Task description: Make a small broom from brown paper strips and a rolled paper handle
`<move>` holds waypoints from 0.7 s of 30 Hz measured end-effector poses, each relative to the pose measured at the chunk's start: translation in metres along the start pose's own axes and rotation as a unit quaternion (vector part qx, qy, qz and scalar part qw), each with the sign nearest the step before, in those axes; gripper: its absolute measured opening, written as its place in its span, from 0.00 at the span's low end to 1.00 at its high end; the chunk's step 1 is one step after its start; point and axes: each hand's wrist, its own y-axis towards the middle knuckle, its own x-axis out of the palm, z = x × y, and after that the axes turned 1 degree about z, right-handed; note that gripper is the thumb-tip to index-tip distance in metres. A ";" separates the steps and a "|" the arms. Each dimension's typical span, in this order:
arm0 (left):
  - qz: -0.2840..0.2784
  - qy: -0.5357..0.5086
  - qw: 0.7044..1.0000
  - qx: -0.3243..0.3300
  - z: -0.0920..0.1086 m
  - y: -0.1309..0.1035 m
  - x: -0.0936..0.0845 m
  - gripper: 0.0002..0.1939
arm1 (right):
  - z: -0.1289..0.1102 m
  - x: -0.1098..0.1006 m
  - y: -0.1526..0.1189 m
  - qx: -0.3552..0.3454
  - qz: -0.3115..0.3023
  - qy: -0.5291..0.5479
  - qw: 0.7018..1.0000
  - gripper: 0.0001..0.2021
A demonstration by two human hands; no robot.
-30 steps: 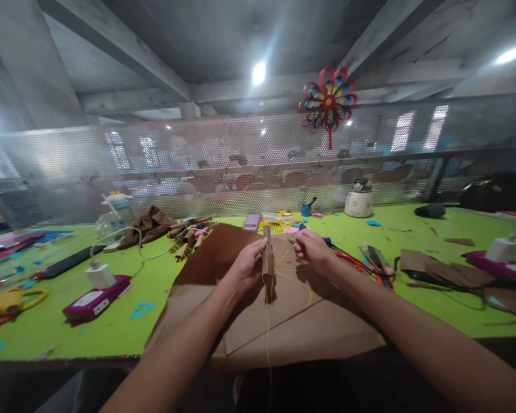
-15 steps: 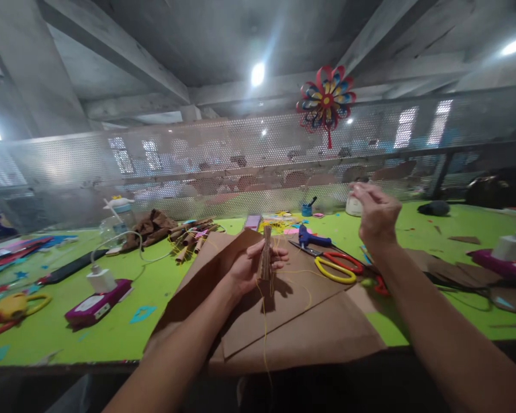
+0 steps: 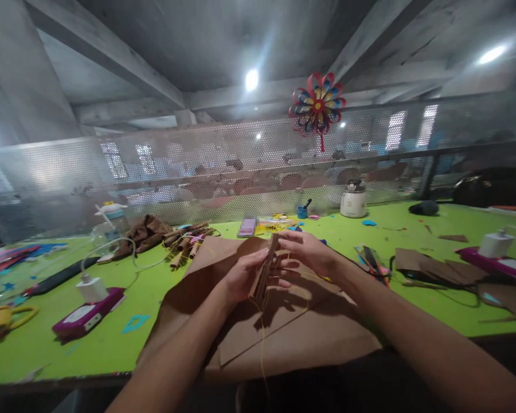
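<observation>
My left hand (image 3: 243,278) is closed on a narrow folded strip of brown paper (image 3: 266,271), which is held tilted above the brown paper sheets. A thin yellow string (image 3: 263,338) trails from the strip's lower end toward the table's front edge. Just right of the strip, my right hand (image 3: 307,252) has its fingers stretched out and apart. Its fingertips are close to the strip's upper part; whether they touch it I cannot tell. Beneath both hands lie large brown paper sheets (image 3: 301,344). The scissors and the glue gun are mostly hidden behind my right hand and forearm.
Rolled brown paper tubes (image 3: 187,246) with yellow string lie at the back left, beside crumpled brown paper (image 3: 144,236). Purple power strips (image 3: 88,312) sit on both sides. A white jug (image 3: 353,201) stands at the back, and brown paper scraps (image 3: 438,267) lie to the right.
My right hand has come down and left from its raised place to the paper strip, and its fingers have spread. The strip now leans more to the right. The view has shifted slightly.
</observation>
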 end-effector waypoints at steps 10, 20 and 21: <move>0.044 0.044 0.997 0.047 0.007 -0.003 0.006 0.15 | -0.006 -0.020 -0.001 0.006 0.028 0.090 0.996 0.10; 0.080 0.033 0.996 0.037 0.003 0.003 -0.018 0.08 | -0.029 -0.094 0.003 -0.074 0.330 0.085 0.937 0.05; 0.082 0.030 0.996 0.033 0.002 0.004 -0.018 0.09 | -0.029 -0.104 0.003 -0.078 0.367 0.079 0.924 0.04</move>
